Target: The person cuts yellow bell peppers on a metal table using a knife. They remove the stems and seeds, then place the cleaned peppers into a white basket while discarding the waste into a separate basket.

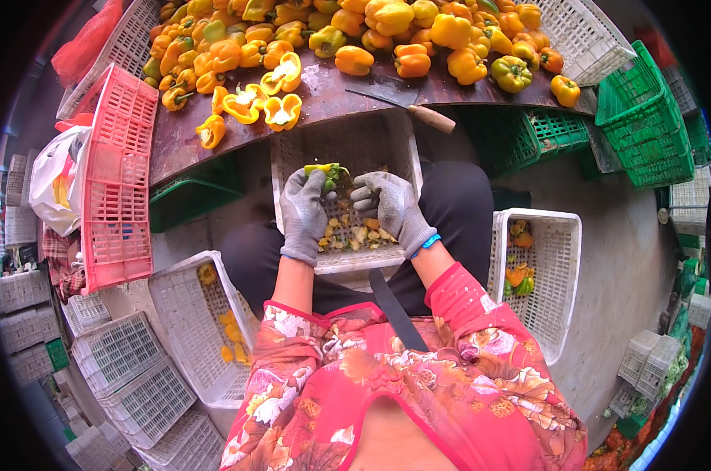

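Grey gloves cover both hands. My left hand (305,206) holds a piece of yellow-green bell pepper (327,171) between thumb and fingers. Just to its right, my right hand (388,203) has its fingers curled; whether it holds anything cannot be seen. Both hands are over a white plastic crate (355,263) between the knees, with pepper scraps (361,234) at its bottom. On the dark table beyond lie cut yellow pepper pieces (245,105) with seeds showing. A knife (432,118) rests at the table's edge, its wooden handle sticking out over it.
Many whole yellow and orange peppers (354,60) are heaped on the table (320,97). White crates with pepper pieces stand on the floor at left (199,329) and right (558,277). A pink crate (117,194) stands at the left, green crates (650,126) at the right.
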A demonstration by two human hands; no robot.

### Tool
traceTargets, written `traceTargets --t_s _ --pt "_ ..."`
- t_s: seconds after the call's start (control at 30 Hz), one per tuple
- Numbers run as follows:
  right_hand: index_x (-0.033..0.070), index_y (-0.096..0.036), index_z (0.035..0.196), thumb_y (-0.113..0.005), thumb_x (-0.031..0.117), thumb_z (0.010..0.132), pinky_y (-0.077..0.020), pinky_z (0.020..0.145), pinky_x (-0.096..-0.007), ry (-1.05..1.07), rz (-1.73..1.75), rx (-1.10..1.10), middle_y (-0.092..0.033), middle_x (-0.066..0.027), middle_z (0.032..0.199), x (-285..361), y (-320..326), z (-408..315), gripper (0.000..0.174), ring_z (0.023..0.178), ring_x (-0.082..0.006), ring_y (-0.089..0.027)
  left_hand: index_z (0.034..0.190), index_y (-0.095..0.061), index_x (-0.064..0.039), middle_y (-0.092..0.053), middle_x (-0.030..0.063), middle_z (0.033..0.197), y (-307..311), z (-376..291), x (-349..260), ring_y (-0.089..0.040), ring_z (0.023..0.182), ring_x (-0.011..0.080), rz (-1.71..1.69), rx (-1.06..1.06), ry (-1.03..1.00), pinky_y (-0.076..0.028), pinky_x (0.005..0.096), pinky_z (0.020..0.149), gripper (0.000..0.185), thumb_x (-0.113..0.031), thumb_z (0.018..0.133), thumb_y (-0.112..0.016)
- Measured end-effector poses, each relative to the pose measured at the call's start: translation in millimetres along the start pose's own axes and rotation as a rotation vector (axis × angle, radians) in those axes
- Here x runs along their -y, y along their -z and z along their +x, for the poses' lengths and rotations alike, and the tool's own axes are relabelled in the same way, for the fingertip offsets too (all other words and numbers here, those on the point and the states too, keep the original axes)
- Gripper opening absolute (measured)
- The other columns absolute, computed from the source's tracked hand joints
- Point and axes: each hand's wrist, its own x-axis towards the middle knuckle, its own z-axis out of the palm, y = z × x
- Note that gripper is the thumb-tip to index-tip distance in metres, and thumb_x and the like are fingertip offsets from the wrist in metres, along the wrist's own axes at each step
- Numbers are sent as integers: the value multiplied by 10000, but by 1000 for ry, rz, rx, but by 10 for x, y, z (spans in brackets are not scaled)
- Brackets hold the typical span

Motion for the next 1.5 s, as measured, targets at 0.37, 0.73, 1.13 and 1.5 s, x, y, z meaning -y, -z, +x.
traceTargets --t_s 0.37,0.73,1.13,1.5 --pt "20 -707 1185 -723 203 955 -542 837 -312 188 -594 274 -748 -83 1038 219 -8 133 295 938 -142 -678 1237 -632 -32 -684 91 1083 203 -4 -68 -664 878 144 -219 436 226 -547 262 725 256 -203 1051 -594" --pt "38 -583 1386 -588 397 952 -479 1051 -492 279 -1469 -64 -627 -258 1320 -358 -21 322 564 1236 -420 -595 1407 -525 37 -662 153 1203 -1790 -972 -364 -644 1140 222 274 790 -340 -498 330 1012 474 -233 1031 -626" --pt "122 -545 1418 -676 302 910 -546 875 -471 830 -1916 171 -612 -138 1281 464 -1293 1024 555 1125 -330 -637 1410 -545 -34 -641 117 1299 124 -74 -653 -640 1186 217 -302 -205 -144 -525 352 999 377 -216 1079 -542" --pt "79 -715 1158 -784 362 813 -544 896 -449 431 -1526 440 -739 -190 1087 666 -1474 1051 452 1034 -363 -709 1526 -409 -114 -515 188 1458 596 156 -326 -457 1401 293 -368 34 -87 -380 488 1177 489 -341 1094 -421"
